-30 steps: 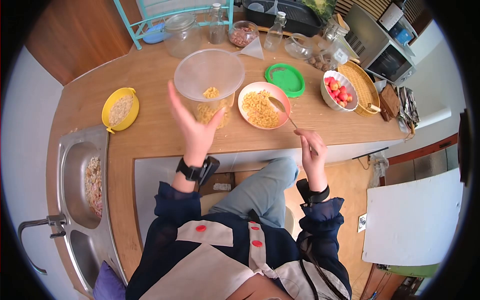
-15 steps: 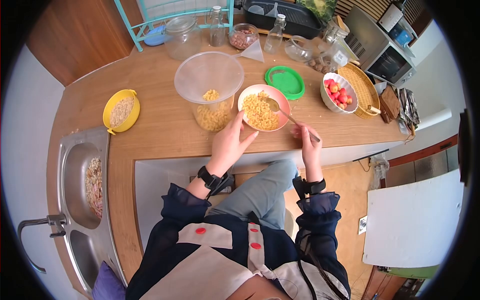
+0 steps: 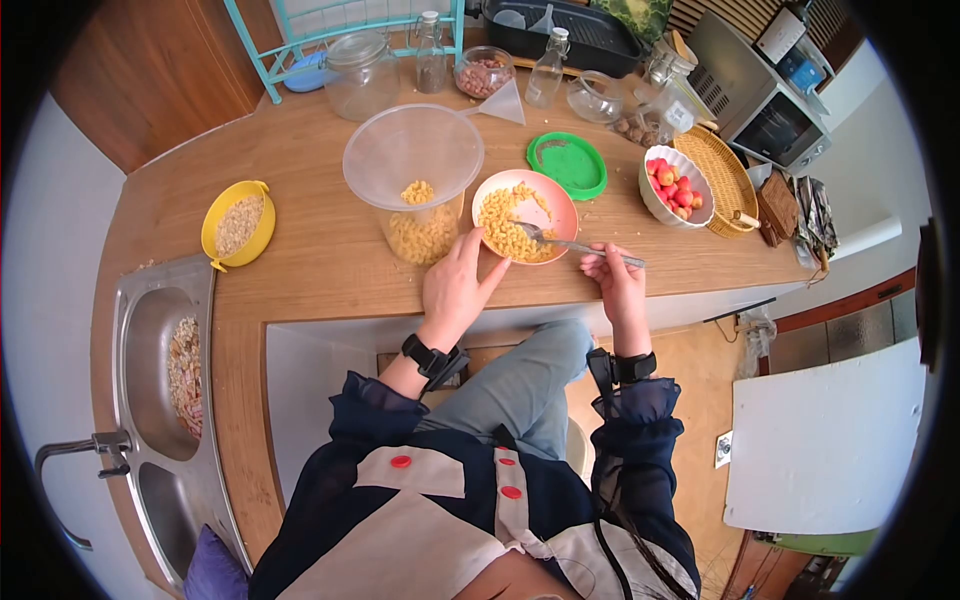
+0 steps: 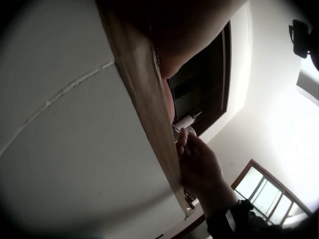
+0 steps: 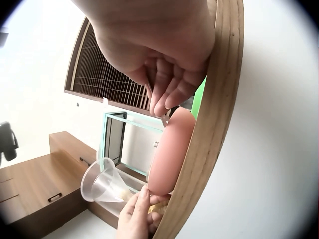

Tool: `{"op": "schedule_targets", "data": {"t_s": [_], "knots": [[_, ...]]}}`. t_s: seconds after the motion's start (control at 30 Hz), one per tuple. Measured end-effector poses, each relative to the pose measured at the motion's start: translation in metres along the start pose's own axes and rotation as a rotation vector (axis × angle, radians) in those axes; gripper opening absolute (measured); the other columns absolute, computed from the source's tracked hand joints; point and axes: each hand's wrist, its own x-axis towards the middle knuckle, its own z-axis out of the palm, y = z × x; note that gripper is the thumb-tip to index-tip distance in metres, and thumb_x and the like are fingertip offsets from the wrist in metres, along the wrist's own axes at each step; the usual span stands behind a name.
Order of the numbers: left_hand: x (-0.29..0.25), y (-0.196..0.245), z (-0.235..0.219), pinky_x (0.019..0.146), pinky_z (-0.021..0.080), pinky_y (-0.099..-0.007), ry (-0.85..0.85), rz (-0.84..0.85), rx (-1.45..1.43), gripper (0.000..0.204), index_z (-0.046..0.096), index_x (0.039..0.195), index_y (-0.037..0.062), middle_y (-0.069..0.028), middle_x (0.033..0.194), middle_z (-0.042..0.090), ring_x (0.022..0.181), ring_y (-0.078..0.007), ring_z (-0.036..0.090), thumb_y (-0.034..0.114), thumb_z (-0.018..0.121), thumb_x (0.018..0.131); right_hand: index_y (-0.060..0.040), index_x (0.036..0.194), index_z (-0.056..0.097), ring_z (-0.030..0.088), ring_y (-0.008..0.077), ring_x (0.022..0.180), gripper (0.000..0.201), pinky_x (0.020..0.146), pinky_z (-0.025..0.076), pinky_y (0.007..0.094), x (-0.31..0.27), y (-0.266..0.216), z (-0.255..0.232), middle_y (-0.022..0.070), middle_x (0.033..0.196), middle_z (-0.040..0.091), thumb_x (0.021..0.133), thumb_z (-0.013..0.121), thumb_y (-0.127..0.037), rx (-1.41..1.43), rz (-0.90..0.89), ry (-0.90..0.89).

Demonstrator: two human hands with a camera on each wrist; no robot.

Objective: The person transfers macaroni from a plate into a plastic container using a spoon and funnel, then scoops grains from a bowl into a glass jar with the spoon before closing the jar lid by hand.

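Note:
In the head view a pink bowl [image 3: 568, 222] of macaroni [image 3: 510, 235] rests on the counter. My left hand [image 3: 455, 285] holds its near left side, thumb and forefinger spread along the wall. The right wrist view shows the left fingertips against the bowl's outer side. My right hand [image 3: 617, 280] pinches the handle of a metal spoon [image 3: 590, 250], whose tip is down in the macaroni. Left of the bowl stands a clear container [image 3: 422, 240] holding macaroni. A wide clear funnel [image 3: 410, 150] sits in its top, with some macaroni at its neck.
Right of the bowl lie a green lid [image 3: 575, 165] and a white bowl [image 3: 652, 200] of red fruit, with a wicker tray [image 3: 738, 190] behind. Jars and glass bottles [image 3: 546, 75] line the back. A yellow bowl [image 3: 262, 225] of flakes stands left, near the sink [image 3: 150, 330].
My left hand came down from beside the funnel to the bowl's near left side. The spoon's tip moved left and down into the macaroni, and its handle now lies flatter.

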Motion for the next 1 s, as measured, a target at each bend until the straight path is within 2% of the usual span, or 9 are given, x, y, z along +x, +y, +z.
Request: {"op": "schedule_targets", "data": {"t_s": [0.23,0.4,0.57,0.73,0.83,0.9,0.93,0.97,1.0], "knots": [[-0.001,-0.002,0.001,0.057,0.048,-0.0342,0.012,0.018,0.01,0.046,0.047,0.112,0.0021,-0.0104,0.095,0.058,0.072,-0.0267,0.06,0.034,0.059,0.08,0.0045,0.095,0.057,0.061,0.0164,0.071,0.024,0.064,0.05,0.0244,0.002,0.0,0.009,0.0129,0.079,0.064,0.093,0.044,-0.016,0.083,0.059,-0.006],[0.0,-0.001,0.0,0.057,0.048,-0.0341,-0.05,-0.032,-0.004,0.048,0.047,0.113,0.0017,-0.0103,0.096,0.058,0.072,-0.0266,0.06,0.034,0.059,0.08,0.0039,0.096,0.057,0.062,0.0163,0.071,0.025,0.065,0.05,0.025,0.001,0.0,0.015,0.0123,0.08,0.064,0.093,0.044,-0.017,0.112,0.11,0.016],[-0.001,-0.002,0.001,0.057,0.048,-0.0344,0.004,0.016,0.01,0.048,0.047,0.113,0.0019,-0.0107,0.095,0.058,0.072,-0.0262,0.06,0.034,0.06,0.08,0.0026,0.098,0.056,0.062,0.0163,0.072,0.026,0.066,0.05,0.0252,0.001,-0.001,0.013,0.0119,0.082,0.064,0.093,0.044,-0.02,0.206,0.141,0.072],[-0.006,0.002,-0.005,0.056,0.047,-0.0333,-0.026,-0.028,-0.021,0.046,0.047,0.111,0.0021,-0.009,0.088,0.056,0.07,-0.0232,0.058,0.031,0.062,0.079,0.0025,0.098,0.056,0.061,0.016,0.072,0.026,0.067,0.05,0.0258,0.001,-0.002,0.01,0.0111,0.082,0.063,0.093,0.043,-0.02,0.237,0.106,0.079],[-0.019,-0.01,-0.006,0.057,0.046,-0.0323,-0.095,-0.004,-0.161,0.044,0.047,0.104,0.0031,-0.0086,0.084,0.054,0.071,-0.0233,0.056,0.027,0.068,0.074,0.0027,0.098,0.056,0.061,0.0159,0.072,0.027,0.067,0.05,0.0262,0.001,-0.001,0.009,0.0108,0.081,0.063,0.093,0.043,-0.021,0.239,0.074,0.091],[-0.026,-0.019,-0.009,0.056,0.042,-0.028,0.295,0.33,-0.268,0.048,0.045,0.099,0.0048,-0.0081,0.082,0.05,0.066,-0.0192,0.048,0.022,0.076,0.067,0.0028,0.098,0.056,0.061,0.0158,0.071,0.027,0.068,0.05,0.0265,0.002,-0.003,0.007,0.0107,0.081,0.063,0.093,0.044,-0.021,0.232,0.058,0.106],[-0.029,-0.025,-0.013,0.069,0.042,-0.0327,0.369,0.365,-0.255,0.054,0.042,0.1,0.0053,-0.0115,0.094,0.047,0.08,-0.0226,0.047,0.023,0.078,0.065,0.003,0.098,0.056,0.061,0.016,0.072,0.027,0.068,0.05,0.0266,0.002,-0.004,0.005,0.0107,0.081,0.063,0.093,0.044,-0.021,0.232,0.051,0.122],[-0.027,-0.027,-0.021,0.069,0.042,-0.0327,0.371,0.364,-0.255,0.054,0.042,0.1,0.0053,-0.0115,0.094,0.047,0.08,-0.0226,0.047,0.023,0.078,0.065,0.0032,0.098,0.056,0.061,0.0161,0.072,0.027,0.068,0.05,0.0267,0.001,-0.005,0.004,0.0107,0.08,0.063,0.093,0.044,-0.021,0.23,0.048,0.141],[-0.022,-0.029,-0.03,0.075,0.04,-0.0347,0.504,0.319,-0.225,0.058,0.039,0.104,0.0049,-0.0119,0.098,0.046,0.086,-0.0239,0.046,0.021,0.078,0.064,0.0032,0.098,0.056,0.061,0.0161,0.072,0.027,0.068,0.05,0.0267,0.002,-0.006,0.003,0.0107,0.08,0.063,0.093,0.044,-0.021,0.229,0.05,0.14]]}}
